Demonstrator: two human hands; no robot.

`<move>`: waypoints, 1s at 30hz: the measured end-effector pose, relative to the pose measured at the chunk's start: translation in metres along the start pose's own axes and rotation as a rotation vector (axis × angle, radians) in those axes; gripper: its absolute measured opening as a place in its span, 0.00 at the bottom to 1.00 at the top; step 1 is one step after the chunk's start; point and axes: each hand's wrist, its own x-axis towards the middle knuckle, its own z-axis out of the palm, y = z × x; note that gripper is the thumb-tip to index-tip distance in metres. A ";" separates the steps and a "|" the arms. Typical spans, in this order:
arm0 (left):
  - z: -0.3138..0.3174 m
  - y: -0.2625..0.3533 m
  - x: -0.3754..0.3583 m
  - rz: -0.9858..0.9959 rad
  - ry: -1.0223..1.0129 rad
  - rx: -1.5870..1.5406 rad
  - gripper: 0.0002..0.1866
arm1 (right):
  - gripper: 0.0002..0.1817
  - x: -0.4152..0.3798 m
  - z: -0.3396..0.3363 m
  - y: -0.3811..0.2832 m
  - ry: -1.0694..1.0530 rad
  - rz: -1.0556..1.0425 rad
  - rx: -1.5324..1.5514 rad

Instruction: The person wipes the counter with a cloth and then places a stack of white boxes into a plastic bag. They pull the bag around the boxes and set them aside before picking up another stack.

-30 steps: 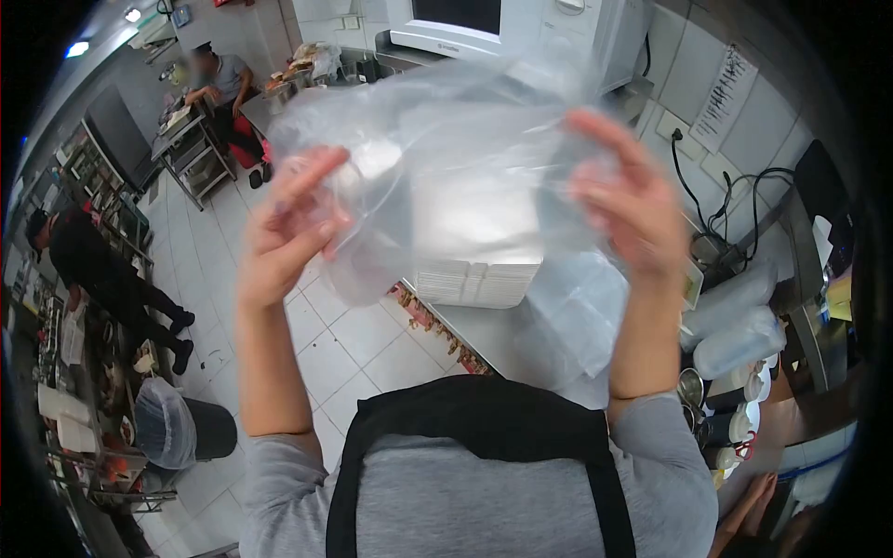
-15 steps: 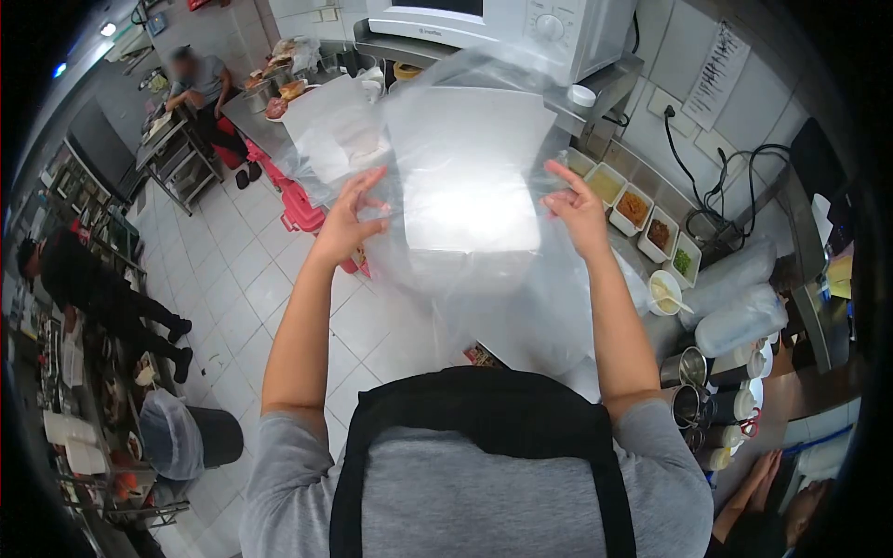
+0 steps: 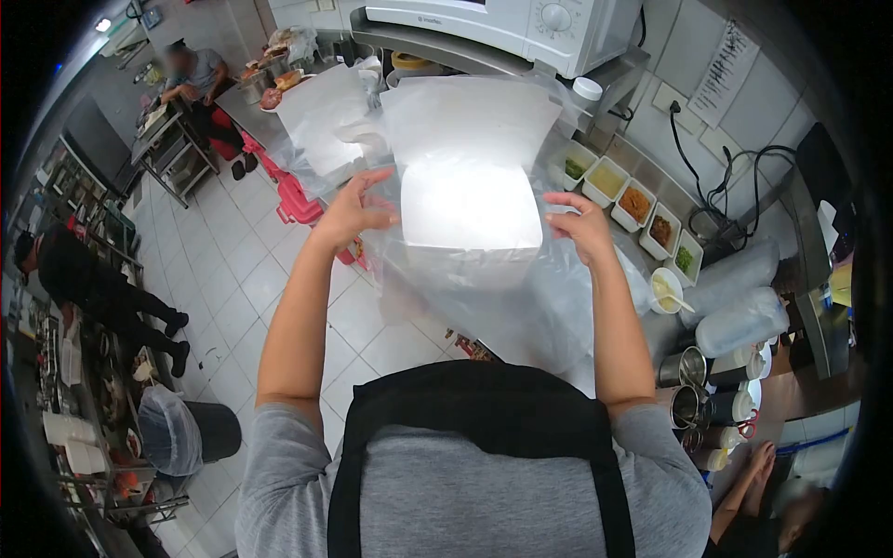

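Note:
In front of me stands an open white takeaway box [image 3: 472, 206], its lid [image 3: 470, 112] raised at the back. A clear plastic bag [image 3: 446, 293] lies loosely around its sides and front. My left hand [image 3: 353, 214] is at the box's left side, thumb and index finger stretched apart near the bag. On the right side, my right hand [image 3: 584, 226] also has its fingers apart, close to the bag. I see nothing gripped in either hand. Another white box or sheet in plastic [image 3: 326, 121] lies to the left.
Topping tubs [image 3: 636, 207] line the right, with a white bowl and spoon [image 3: 665, 290] nearer me. A microwave [image 3: 484, 28] stands at the back. Metal cups [image 3: 684, 367] and bottles are at lower right. Other people [image 3: 200, 84] are at the left and lower right.
The plastic that covered the box's top and rose above its lid has come down around it. My right hand has moved slightly down; the left has shifted little.

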 end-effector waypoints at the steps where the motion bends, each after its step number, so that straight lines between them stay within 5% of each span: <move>1: -0.002 -0.003 0.001 -0.027 0.023 -0.016 0.33 | 0.22 0.004 -0.006 0.009 -0.023 0.007 0.001; 8: 0.011 -0.011 -0.054 -0.054 0.032 -0.105 0.35 | 0.24 -0.052 0.002 -0.005 -0.063 0.057 0.277; 15: 0.008 -0.017 -0.063 -0.015 -0.078 -0.081 0.35 | 0.18 -0.048 -0.019 0.014 -0.211 0.013 0.135; 18: -0.002 -0.030 -0.032 -0.039 0.090 -0.142 0.33 | 0.17 -0.031 -0.013 0.007 -0.194 0.040 0.200; 23: -0.006 -0.012 -0.009 -0.191 -0.019 -0.025 0.35 | 0.16 -0.007 -0.004 -0.005 -0.193 0.144 0.273; 26: -0.003 -0.007 -0.012 -0.172 0.013 0.061 0.34 | 0.16 0.001 -0.005 0.004 -0.195 0.132 0.019; 30: 0.001 0.002 -0.017 -0.111 0.022 0.017 0.33 | 0.14 -0.020 0.018 -0.029 0.150 -0.479 -0.578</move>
